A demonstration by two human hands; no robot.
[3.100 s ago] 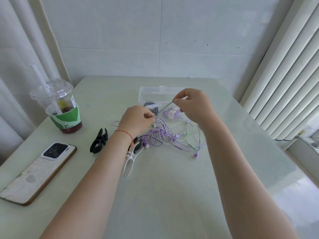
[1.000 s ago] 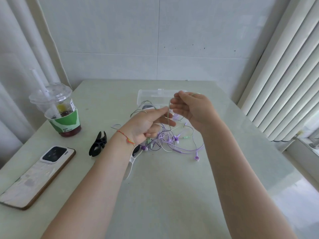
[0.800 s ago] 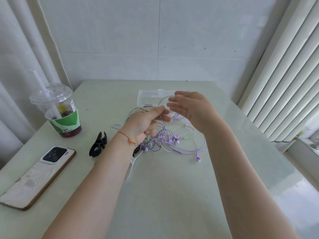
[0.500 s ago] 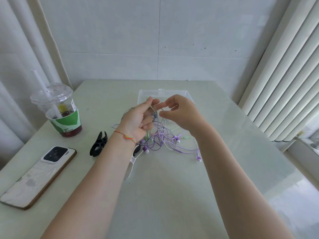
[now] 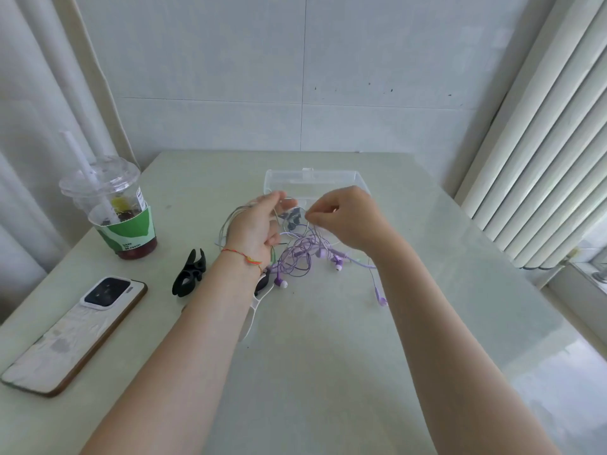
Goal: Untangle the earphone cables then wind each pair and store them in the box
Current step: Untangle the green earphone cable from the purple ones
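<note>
Head view: both hands are raised over a pale green table (image 5: 328,356), working at a tangle of earphone cables (image 5: 300,257) that lies in the middle of it. The left hand (image 5: 254,226) stands with its fingers fairly straight and pointing away from the camera, and loops of a pale cable (image 5: 230,221) are wound around it; the lower fingers curl in against the loops, so the hand holds that coil. A thin red-and-yellow string bracelet (image 5: 244,256) sits on the left wrist. The right hand (image 5: 341,218) is just beside it, fingers curled narrow, thumb and forefinger pinching a strand of the pale cable near the left fingertips. Below the hands the purple cables spread on the table, with purple earbuds (image 5: 338,265) lying loose and 1 purple plug end (image 5: 381,298) trailing toward the right. The clear plastic box (image 5: 312,180) stands open just behind the hands; something dark lies near its front edge, but I cannot tell what. A black clip (image 5: 190,274) lies left of the left wrist, and a white clip (image 5: 254,307) is partly hidden under that wrist. Farther left stand a lidded drink cup (image 5: 115,208) with a straw and a phone (image 5: 72,333) lying face down.
</note>
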